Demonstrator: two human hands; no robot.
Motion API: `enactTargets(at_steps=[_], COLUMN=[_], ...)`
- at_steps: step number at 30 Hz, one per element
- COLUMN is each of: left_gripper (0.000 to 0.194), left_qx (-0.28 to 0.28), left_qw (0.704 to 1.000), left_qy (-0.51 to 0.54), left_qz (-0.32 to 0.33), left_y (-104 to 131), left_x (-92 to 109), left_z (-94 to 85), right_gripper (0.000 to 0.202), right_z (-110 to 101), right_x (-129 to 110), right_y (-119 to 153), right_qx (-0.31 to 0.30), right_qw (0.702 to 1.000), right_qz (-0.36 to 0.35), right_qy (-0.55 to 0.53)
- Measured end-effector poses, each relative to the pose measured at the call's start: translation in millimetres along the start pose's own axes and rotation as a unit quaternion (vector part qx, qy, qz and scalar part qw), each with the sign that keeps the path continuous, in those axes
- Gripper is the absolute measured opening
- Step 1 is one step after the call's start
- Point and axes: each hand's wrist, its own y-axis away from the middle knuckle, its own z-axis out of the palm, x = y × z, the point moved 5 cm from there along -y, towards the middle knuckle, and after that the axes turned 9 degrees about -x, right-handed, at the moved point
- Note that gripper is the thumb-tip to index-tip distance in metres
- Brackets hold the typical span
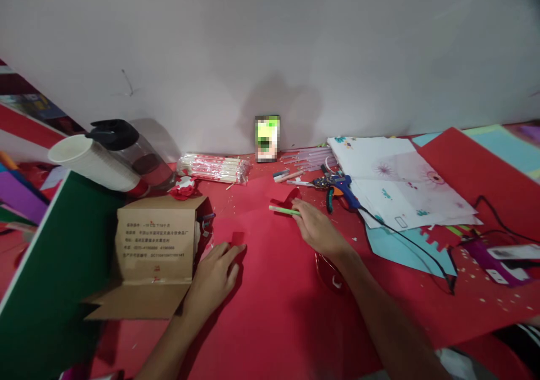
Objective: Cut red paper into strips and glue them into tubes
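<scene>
My left hand [215,273] lies on a large red sheet [270,290], its fingers bent and somewhat apart, with nothing seen in it. On the right, my right hand [314,228] holds a slim green stick-like pen [284,210], which points left above the sheet. A small dark red piece [292,197] stands just beyond the fingers. Below my right wrist, partly hidden by the arm, is a round red item [329,273].
An open cardboard box [156,245] is at left, beside a green board [59,267], paper cup [97,163] and bottle [143,155]. Wrapped sticks [215,168] and a phone [267,138] stand behind. A corded glue gun [343,189] and patterned papers [400,180] lie right.
</scene>
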Motion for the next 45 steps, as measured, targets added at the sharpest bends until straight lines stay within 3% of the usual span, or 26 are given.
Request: enactTargets(at_steps=[3, 7, 10, 17, 20, 24, 28, 33, 40, 45], left_gripper=[0.049, 0.05, 0.05, 0.049, 0.049, 0.048, 0.047, 0.048, 0.047, 0.047], left_qx=[0.008, 0.012, 0.007, 0.001, 0.003, 0.006, -0.001, -0.012, -0.03, -0.035], left_qw=[1.0, 1.0, 1.0, 1.0, 1.0, 1.0, 1.0, 1.0, 0.999, 0.999], left_qy=[0.006, 0.01, 0.011, 0.007, 0.008, 0.007, 0.006, 0.006, 0.006, 0.01], left_qz=[-0.001, 0.0, 0.001, 0.0, -0.001, 0.001, 0.006, -0.011, -0.015, -0.016], left_y=[0, 1, 1, 0, 0, 0, 0, 0, 0, 0], left_x=[-1, -2, -2, -1, -1, 0, 1, 2, 2, 2], left_z=[1.7, 3.5, 2.9, 0.5, 0.3, -0.4, -0.9, -0.7, -0.3, 0.5], right_gripper=[0.029, 0.038, 0.046, 0.034, 0.037, 0.047, 0.046, 0.032, 0.032, 0.03], right_z=[4, -9, -17, -8, 1, 11, 6, -10, -2, -6], right_x=[4, 6, 2, 0, 0, 10, 14, -3, -4, 0], right_y=[-1, 3, 4, 0, 1, 7, 10, 7, 7, 3], right_qx=[-0.003, 0.055, 0.062, -0.024, -0.053, -0.12, -0.121, -0.059, -0.184, -0.199], right_qw=[1.0, 0.994, 0.992, 0.999, 0.998, 0.989, 0.986, 0.992, 0.955, 0.947], right_qz=[0.025, 0.064, 0.055, 0.047, 0.018, 0.056, 0.065, 0.041, 0.107, 0.147], right_qy=[0.001, -0.065, -0.097, 0.003, 0.039, 0.072, 0.09, 0.107, 0.208, 0.207])
